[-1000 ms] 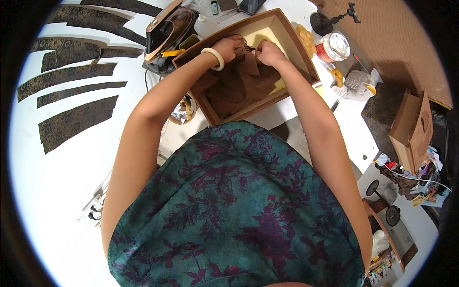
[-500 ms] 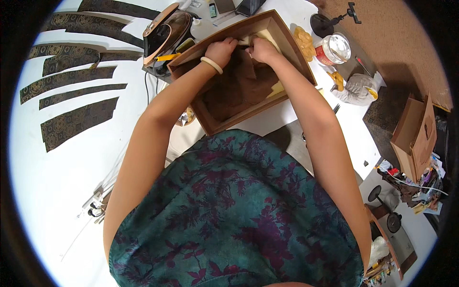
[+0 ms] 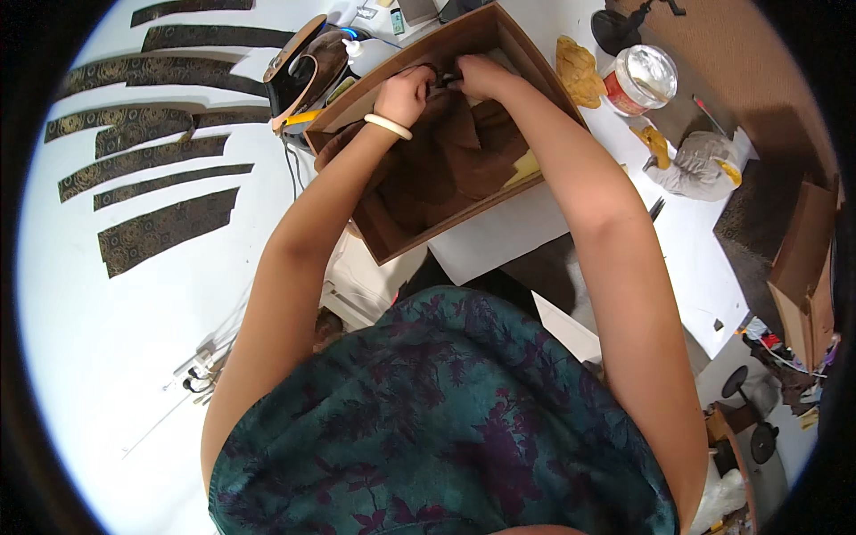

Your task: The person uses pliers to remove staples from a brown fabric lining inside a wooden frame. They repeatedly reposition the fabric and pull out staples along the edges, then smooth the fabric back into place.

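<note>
Brown cloth point(image 3: 446, 169) lies rumpled inside the box point(image 3: 517, 51), its far edge pinched in the closed fingers of left hand point(image 3: 406, 96) and right hand point(image 3: 484, 77), set close together probably to control that short stretch.

At ten o'clock from the view's centre, dark gold-patterned strips point(image 3: 167, 232) lie spread on the white desk point(image 3: 80, 339). Toward eleven stands a clothes iron point(image 3: 319, 76) in black and copper, with a white squeeze bottle point(image 3: 370, 55) just beside it. At one o'clock are a black phone stand point(image 3: 617, 32) and a crumpled yellow piece point(image 3: 580, 73); near them, between one and two, sits a tub point(image 3: 640, 80) with white contents. A grey-and-yellow work glove point(image 3: 697, 169) rests at two.
</note>
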Motion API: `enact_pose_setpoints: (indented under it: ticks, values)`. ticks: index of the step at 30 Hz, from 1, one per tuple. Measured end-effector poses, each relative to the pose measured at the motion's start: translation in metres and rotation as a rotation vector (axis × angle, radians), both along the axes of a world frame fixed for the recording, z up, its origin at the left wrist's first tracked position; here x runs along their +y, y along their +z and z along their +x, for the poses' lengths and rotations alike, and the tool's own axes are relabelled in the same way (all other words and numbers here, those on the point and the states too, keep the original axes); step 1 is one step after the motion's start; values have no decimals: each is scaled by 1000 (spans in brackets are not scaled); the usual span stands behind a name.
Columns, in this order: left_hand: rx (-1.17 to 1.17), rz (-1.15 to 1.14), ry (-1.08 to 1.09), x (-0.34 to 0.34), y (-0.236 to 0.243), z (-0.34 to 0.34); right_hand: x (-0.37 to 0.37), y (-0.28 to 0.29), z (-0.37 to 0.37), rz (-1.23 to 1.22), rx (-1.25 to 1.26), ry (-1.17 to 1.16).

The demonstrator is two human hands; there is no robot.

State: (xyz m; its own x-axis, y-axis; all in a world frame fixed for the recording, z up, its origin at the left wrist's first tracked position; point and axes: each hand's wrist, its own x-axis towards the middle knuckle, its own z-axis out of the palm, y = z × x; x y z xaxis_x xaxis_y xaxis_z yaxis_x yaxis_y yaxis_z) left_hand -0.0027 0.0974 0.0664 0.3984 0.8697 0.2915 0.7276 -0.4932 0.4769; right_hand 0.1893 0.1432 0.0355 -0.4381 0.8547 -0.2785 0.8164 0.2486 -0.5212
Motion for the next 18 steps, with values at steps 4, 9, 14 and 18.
enact_pose_setpoints:
  ticks: [4, 9, 14, 18]
  values:
    - [-26, 33, 6, -1, 3, 4, -5, 4, -2, 14, 106, -35]
    - [-66, 25, 33, 0, 5, 13, -6, -10, -1, 143, 255, -64]
    - [-33, -56, 109, -5, 13, 14, -10, -7, -1, 182, 227, -55]
    - [-48, 28, 63, -2, 7, 10, -12, -3, -2, 138, 221, -56]
